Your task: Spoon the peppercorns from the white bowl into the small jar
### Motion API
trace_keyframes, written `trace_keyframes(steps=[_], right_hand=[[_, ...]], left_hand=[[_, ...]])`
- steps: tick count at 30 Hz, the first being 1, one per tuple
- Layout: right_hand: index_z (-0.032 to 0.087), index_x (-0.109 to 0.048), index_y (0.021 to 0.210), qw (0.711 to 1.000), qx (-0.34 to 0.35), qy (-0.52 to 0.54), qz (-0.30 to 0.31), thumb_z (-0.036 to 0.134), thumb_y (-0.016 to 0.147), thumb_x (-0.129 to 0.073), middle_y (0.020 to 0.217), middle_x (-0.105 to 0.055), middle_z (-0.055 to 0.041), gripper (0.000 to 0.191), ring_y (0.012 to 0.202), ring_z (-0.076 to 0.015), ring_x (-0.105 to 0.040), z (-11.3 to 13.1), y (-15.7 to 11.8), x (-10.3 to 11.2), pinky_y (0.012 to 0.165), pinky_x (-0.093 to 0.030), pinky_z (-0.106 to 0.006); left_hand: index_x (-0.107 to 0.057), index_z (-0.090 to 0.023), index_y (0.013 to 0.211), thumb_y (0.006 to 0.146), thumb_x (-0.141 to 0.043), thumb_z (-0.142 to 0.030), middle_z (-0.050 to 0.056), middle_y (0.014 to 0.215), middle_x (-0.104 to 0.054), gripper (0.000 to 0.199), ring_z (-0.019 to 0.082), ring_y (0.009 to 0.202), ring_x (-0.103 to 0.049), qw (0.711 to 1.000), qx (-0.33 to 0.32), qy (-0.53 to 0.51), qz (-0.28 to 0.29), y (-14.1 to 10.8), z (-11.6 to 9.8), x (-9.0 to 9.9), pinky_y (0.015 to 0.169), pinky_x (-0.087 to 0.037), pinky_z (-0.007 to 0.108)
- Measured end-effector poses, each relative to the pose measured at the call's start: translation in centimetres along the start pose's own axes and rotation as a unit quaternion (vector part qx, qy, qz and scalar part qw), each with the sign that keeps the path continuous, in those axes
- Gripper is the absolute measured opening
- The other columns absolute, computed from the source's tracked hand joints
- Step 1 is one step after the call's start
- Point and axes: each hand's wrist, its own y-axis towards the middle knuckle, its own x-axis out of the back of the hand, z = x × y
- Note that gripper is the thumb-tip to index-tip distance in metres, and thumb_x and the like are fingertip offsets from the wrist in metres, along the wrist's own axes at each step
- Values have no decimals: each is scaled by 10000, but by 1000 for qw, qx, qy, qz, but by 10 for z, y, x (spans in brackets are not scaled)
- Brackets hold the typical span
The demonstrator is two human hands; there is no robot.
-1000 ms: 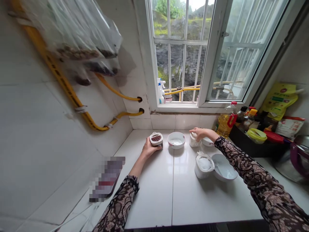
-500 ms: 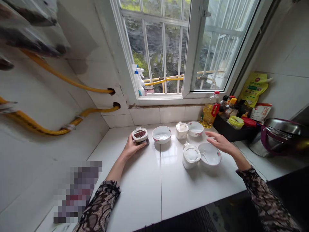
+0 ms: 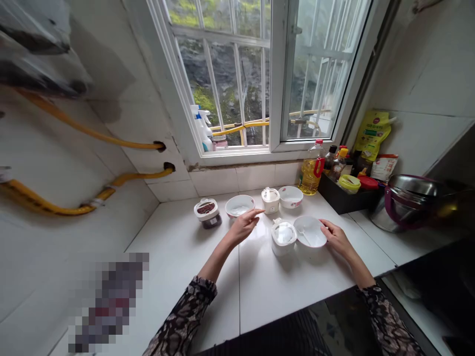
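Note:
My left hand (image 3: pixel 245 227) is in the air over the counter with its fingers stretched out to the right, holding nothing. Behind it stands a white bowl (image 3: pixel 240 202), partly covered by the hand. A lidded jar (image 3: pixel 208 215) with dark red contents is on its left. Its fingertips point at a small white lidded jar (image 3: pixel 270 200), beside a flowered bowl (image 3: pixel 290 197). My right hand (image 3: pixel 337 238) grips the right rim of a white bowl (image 3: pixel 315 238) that has a small white spoon (image 3: pixel 305 235) in it. Another white lidded jar (image 3: pixel 283 238) is just left of that bowl.
A cooking oil bottle (image 3: pixel 310 173) stands by the wall, next to a black tray (image 3: pixel 341 198) of condiments. A steel pot (image 3: pixel 408 205) with a purple handle is at the far right. Yellow pipes (image 3: pixel 148 177) run along the left wall under the window.
My left hand has let go of the jar with dark red contents, leaving it on the counter, and moved right. My right hand has come down onto the spoon bowl's rim. The view has shifted.

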Motion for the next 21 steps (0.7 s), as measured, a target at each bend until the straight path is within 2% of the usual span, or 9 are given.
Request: trace_keyframes(steps=[5, 9, 11, 15, 21], right_hand=[[203, -698, 1171, 999, 13, 24, 20, 393, 843, -496, 1261, -685, -82, 429, 1190, -276, -612, 3, 8, -3, 1039, -474, -400], [196, -702, 1172, 996, 3, 60, 59, 400, 855, -496, 1270, -681, -81, 430, 1202, -266, -610, 5, 16, -7, 1061, -461, -399], [194, -702, 1171, 994, 4, 76, 75, 413, 857, -504, 1268, -683, -77, 431, 1204, -263, -609, 5, 18, -9, 1069, -454, -398], [203, -706, 1162, 991, 1, 100, 84, 495, 846, -537, 1267, -684, -81, 462, 1186, -266, -619, 6, 18, -8, 1040, -478, -391], [189, -726, 1098, 987, -15, 138, 86, 633, 789, -564, 1175, -717, -112, 565, 1102, -289, -654, 7, 15, -11, 966, -523, -402]], left_hand=[[-738, -224, 1049, 831, -596, -446, 52, 974, -686, 342, 132, 627, -534, 994, 34, -52, 91, 8, 4, -16, 656, -483, 280], [-734, -190, 1042, 796, -611, -573, 28, 779, -653, 471, 140, 610, -507, 984, 63, -83, 144, 10, 6, -22, 624, -451, 279], [-723, -186, 1026, 782, -616, -601, 26, 771, -641, 493, 147, 640, -513, 980, 69, -97, 160, 13, 6, -25, 633, -445, 278], [-679, -198, 984, 779, -609, -601, 44, 885, -659, 458, 156, 707, -530, 974, 79, -122, 172, 19, 7, -31, 636, -435, 269], [-638, -202, 1040, 762, -528, -455, 42, 939, -646, 392, 150, 696, -514, 970, 94, -146, 168, 22, 10, -40, 590, -402, 253]])
